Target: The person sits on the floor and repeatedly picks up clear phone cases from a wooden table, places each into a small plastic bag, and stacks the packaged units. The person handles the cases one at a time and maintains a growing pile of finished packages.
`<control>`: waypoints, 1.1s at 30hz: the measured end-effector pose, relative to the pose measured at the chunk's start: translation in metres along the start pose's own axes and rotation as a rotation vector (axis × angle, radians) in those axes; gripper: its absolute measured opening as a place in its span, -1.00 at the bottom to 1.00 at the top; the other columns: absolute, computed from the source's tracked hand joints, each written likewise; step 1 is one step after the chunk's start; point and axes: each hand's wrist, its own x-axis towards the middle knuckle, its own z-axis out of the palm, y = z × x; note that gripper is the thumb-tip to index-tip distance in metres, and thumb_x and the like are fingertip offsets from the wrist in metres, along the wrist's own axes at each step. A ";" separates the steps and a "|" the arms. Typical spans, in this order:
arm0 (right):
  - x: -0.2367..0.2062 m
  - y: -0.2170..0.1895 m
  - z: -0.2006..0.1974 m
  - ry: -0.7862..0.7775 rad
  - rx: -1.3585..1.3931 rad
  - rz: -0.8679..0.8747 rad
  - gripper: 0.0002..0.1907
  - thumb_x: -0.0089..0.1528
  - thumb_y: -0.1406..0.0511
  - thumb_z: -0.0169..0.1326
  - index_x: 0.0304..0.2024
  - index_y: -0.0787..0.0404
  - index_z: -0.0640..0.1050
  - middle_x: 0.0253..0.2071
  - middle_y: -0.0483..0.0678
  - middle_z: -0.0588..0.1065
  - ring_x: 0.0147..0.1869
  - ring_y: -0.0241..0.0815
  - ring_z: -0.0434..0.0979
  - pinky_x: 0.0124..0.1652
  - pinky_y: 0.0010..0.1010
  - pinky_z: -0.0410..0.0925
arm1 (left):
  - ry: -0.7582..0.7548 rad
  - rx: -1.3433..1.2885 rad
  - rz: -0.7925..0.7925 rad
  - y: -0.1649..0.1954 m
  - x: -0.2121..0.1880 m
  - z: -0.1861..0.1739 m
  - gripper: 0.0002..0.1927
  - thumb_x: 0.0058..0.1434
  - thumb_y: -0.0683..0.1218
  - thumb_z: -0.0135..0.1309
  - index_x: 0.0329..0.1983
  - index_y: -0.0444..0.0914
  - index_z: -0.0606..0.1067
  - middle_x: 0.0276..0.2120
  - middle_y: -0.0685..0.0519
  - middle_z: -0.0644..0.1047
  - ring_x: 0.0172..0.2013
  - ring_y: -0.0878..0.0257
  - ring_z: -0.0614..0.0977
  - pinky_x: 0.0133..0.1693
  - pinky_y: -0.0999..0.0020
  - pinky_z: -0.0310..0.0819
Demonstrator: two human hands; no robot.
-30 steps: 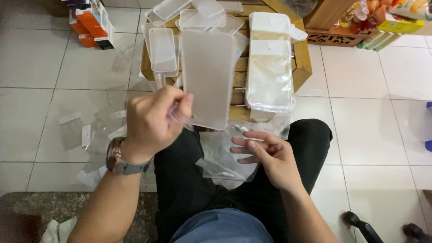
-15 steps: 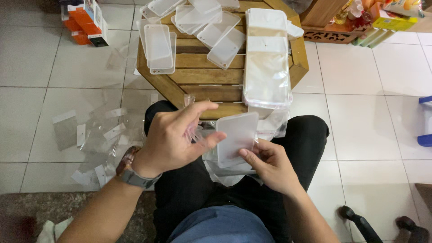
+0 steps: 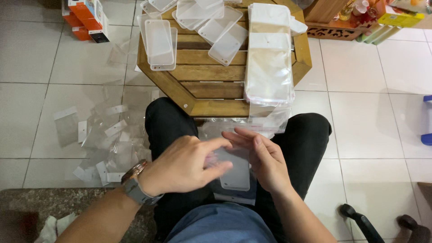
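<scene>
Over the lap, the left hand (image 3: 182, 164) is curling loosely, its blurred fingertips touching the clear phone case (image 3: 234, 168), a flat, translucent, round-cornered rectangle lying lengthwise between the thighs, just below the near edge of the wooden table (image 3: 198, 72). The right hand (image 3: 265, 159) is bracing the case's right edge with straight, close-set fingers. A stack of clear plastic bags (image 3: 270, 63) is lying along the table's right edge, overhanging its near edge.

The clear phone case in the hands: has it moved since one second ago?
Yes. The clear phone case was held up in front of the wooden table; now it lies low over the lap, below the table's near edge, between both hands.
</scene>
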 end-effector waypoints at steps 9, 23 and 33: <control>-0.005 0.011 0.007 0.100 -0.261 0.055 -0.52 0.48 0.18 -0.24 0.29 0.38 0.41 0.05 0.17 0.58 0.22 -0.11 0.53 0.23 -0.32 0.34 | 0.460 0.100 0.355 -0.003 0.007 0.018 -0.70 0.33 -0.03 0.17 0.00 -0.32 0.59 -0.33 -0.01 0.68 -0.49 0.18 0.69 -0.49 0.34 0.50; -0.010 0.010 0.014 0.027 -0.651 -0.026 -0.63 0.48 0.28 -0.18 0.20 0.34 0.49 0.03 0.11 0.65 0.15 -0.19 0.63 0.15 -0.47 0.40 | 0.573 -0.314 0.463 -0.019 0.029 0.043 -0.91 0.56 -0.14 -0.12 -0.06 -0.26 0.36 -0.26 0.04 0.42 -0.38 0.20 0.50 -0.35 0.34 0.44; -0.009 -0.030 -0.016 0.049 0.207 0.117 -0.56 0.48 0.16 -0.28 0.28 0.29 0.32 0.24 0.44 0.42 0.26 0.48 0.49 0.12 0.30 0.40 | 0.394 -0.558 0.417 -0.077 -0.004 0.032 -0.43 0.47 0.28 -0.09 0.08 -0.32 0.43 -0.52 0.23 0.16 -0.48 0.46 0.18 -0.42 0.48 0.01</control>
